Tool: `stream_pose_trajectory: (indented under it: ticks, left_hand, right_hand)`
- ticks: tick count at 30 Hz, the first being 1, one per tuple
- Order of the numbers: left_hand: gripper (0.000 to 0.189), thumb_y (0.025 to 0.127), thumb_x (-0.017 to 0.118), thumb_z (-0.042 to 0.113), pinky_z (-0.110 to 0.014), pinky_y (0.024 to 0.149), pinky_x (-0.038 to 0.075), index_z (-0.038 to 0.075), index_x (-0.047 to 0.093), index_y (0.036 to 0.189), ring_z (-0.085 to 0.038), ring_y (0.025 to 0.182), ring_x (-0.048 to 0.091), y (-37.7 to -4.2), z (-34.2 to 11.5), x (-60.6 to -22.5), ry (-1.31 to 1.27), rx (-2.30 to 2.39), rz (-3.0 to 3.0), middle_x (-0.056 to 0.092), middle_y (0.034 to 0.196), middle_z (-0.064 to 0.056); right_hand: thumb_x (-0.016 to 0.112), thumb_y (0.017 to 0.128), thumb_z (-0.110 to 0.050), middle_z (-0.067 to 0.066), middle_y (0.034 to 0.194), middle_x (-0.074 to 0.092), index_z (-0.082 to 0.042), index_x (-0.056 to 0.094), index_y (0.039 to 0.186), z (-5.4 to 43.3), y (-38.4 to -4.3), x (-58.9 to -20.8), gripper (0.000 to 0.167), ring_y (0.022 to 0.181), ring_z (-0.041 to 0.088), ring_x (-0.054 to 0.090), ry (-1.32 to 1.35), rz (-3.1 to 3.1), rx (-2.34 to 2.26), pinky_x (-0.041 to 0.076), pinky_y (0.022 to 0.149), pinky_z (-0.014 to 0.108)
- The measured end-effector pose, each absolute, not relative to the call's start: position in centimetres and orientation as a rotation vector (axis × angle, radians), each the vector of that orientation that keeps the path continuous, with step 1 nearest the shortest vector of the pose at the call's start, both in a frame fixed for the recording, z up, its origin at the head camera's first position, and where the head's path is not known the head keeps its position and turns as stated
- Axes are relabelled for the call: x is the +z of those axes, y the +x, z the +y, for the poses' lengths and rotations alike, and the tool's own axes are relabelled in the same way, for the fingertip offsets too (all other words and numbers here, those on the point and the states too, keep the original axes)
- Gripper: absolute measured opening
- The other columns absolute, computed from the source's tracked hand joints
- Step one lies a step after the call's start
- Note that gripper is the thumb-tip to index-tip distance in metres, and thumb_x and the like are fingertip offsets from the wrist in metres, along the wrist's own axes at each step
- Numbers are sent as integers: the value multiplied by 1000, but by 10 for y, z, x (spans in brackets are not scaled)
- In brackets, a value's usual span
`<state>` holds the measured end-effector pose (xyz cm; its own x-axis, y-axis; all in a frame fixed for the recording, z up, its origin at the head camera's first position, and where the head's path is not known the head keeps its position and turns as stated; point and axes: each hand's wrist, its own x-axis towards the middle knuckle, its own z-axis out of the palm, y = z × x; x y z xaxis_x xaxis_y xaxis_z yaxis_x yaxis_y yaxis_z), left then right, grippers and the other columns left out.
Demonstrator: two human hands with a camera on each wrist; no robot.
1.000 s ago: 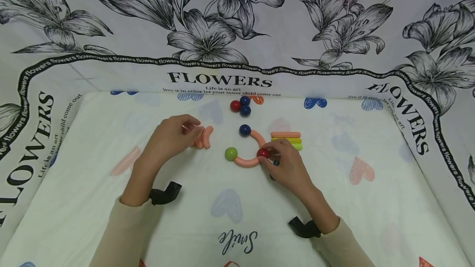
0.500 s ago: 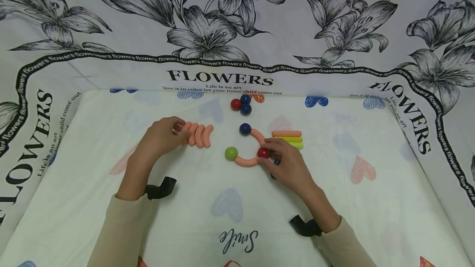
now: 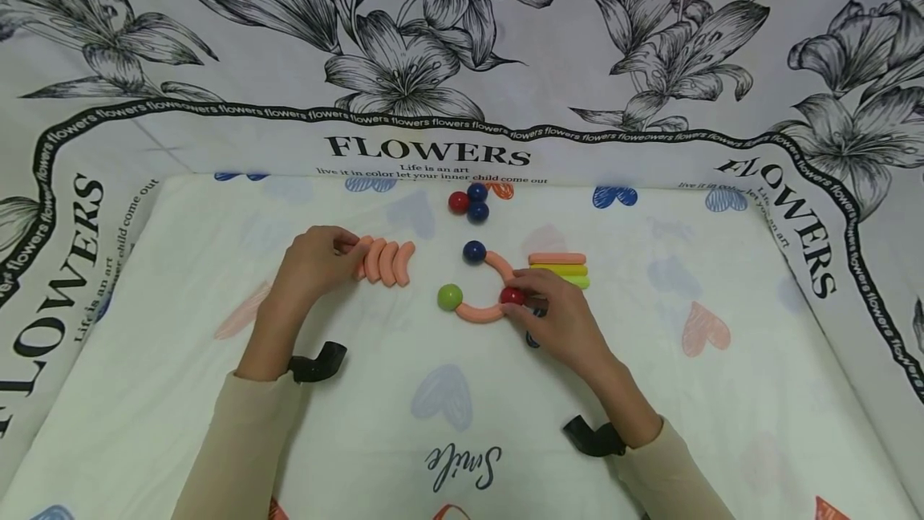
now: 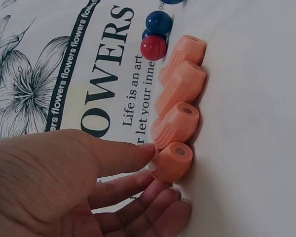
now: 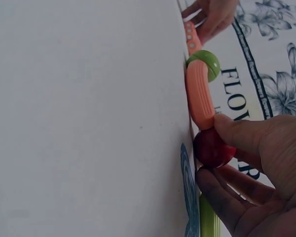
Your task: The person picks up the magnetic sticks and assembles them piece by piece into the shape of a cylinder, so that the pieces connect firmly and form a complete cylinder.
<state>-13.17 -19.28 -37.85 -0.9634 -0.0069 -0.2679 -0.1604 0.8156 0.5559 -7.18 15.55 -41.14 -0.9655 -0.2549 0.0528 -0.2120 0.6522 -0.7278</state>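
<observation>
My left hand (image 3: 313,262) pinches the leftmost curved orange rod (image 4: 173,162) between thumb and fingers. That rod is the end of a row of curved orange rods (image 3: 387,263), side by side on the cloth; small round sockets show in their ends in the left wrist view. With thumb and fingertips my right hand (image 3: 557,313) holds a red ball (image 5: 213,148). One curved orange rod (image 5: 201,94) runs from this ball to a green ball (image 3: 450,297). Another curved rod (image 3: 499,265) links the red ball to a blue ball (image 3: 474,252), forming an open arc.
Straight rods, one orange (image 3: 557,258), one yellow (image 3: 563,270) and one lime green (image 3: 580,282), lie right of the arc. Beyond it sit a loose red ball (image 3: 458,202) and two blue balls (image 3: 478,212). A white cloth (image 3: 375,440) with printed hearts covers the surface.
My left hand has moved left along the row, so more of the curved rods show. My right hand stays on the red ball; the blue ball end of the arc has shifted slightly left.
</observation>
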Motion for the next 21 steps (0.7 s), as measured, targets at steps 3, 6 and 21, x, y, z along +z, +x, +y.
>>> stream_pose_trajectory:
  ticks: [3, 6, 21]
  left_hand:
    - [45, 106, 60, 35, -46, 86, 56, -3, 70, 128, -38, 107, 67, -132, -192, -380, -139, 878, 2762, 73, 119, -23]
    - [44, 105, 61, 36, -45, 84, 56, -2, 71, 127, -36, 104, 68, -133, -192, -381, -138, 886, 2770, 74, 117, -22]
    - [46, 106, 61, 37, -43, 85, 58, 2, 66, 135, -37, 111, 68, -134, -197, -375, -100, 937, 2684, 72, 128, -24]
  right_hand:
    - [86, 90, -18, 8, 132, 72, -9, 76, 126, 155, -72, -411, 38, 118, 24, 73, -383, 2798, -1228, 63, 93, 35]
    - [85, 91, -18, 8, 131, 72, -9, 76, 125, 155, -72, -412, 37, 117, 23, 73, -373, 2793, -1234, 63, 93, 35]
    - [85, 91, -15, 7, 127, 73, -10, 75, 125, 155, -72, -414, 35, 114, 23, 72, -407, 2799, -1254, 64, 93, 37]
